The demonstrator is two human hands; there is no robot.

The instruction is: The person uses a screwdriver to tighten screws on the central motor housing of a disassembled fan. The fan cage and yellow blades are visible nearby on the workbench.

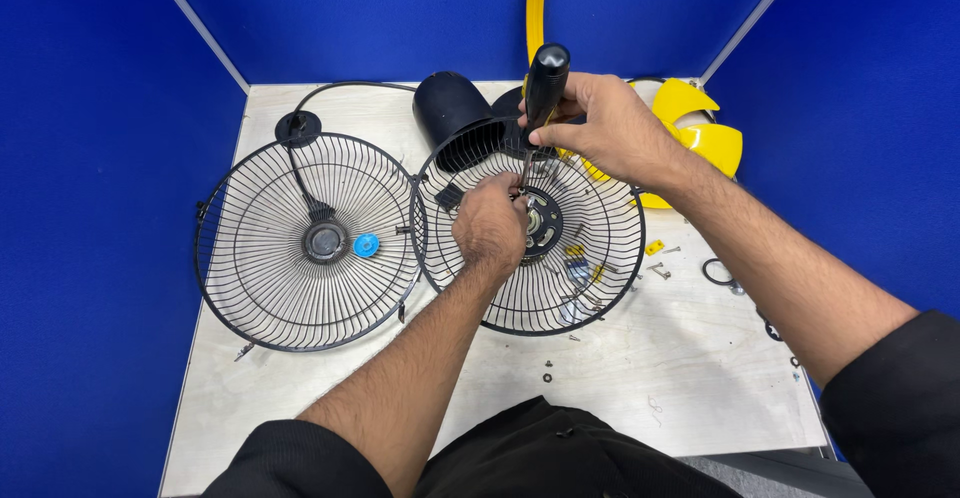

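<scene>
I'm looking straight down at the desk (620, 378), and both hands are busy at the hub of the rear fan guard (590, 258), the wire grille lying flat just ahead of my body. My right hand (600, 128) is clenched around the black handle of a screwdriver (543, 83), gripping it near the top. The tool's long axis runs close to upright, handle away from me and slightly right, shaft slanting down and a little left toward the hub. My left hand (490, 223) sits directly below the right, closer to me, fingers pinched in at the tip of the shaft where it meets the motor mount plate (542, 223) at the grille's centre. I cannot tell whether those fingers grip a screw or only steady the tip; the knuckles hide it.

So the key line is this: handle high under the right hand, tip low under the left, both stacked over the hub. The left hand is the nearer one to the contact point.

To the left of my left hand lies the front fan guard (310, 243), dished open, with a blue cap (366, 246) in it. Beyond my hands stands the black motor housing (455, 113), and just right of my right hand lies the yellow fan blade (700, 133). Loose screws (658, 270) lie scattered under my right forearm.
</scene>
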